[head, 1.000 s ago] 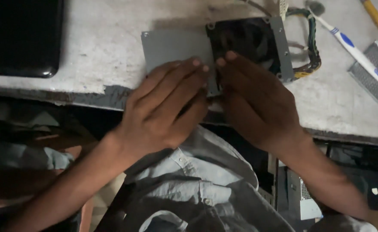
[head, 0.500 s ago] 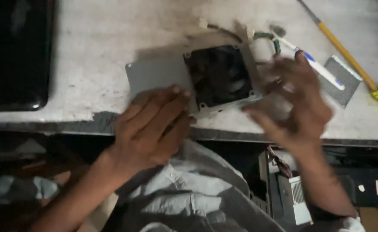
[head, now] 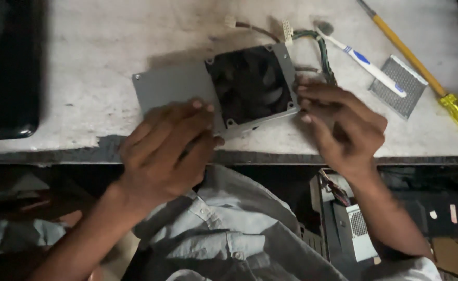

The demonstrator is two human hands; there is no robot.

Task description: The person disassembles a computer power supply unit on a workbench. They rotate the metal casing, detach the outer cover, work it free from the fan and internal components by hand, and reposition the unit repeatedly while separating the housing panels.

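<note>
Shirt (head: 224, 234) nearest, grey, below worktop (head: 83, 47) edge. Left hand (head: 166, 151) flat, fingers spread, pressing near edge of grey plate (head: 172, 88); grips nothing. Right hand (head: 343, 122) open, fingertips (head: 302, 96) touching right rim of fan (head: 252, 83), not clamped. Fan sits on plate's right part, mid worktop, wires (head: 322, 52) trailing behind. Farther right: toothbrush (head: 361, 57), mesh square (head: 398, 86), yellow screwdriver (head: 421, 70). Dark slab (head: 8, 67) far left.
</note>
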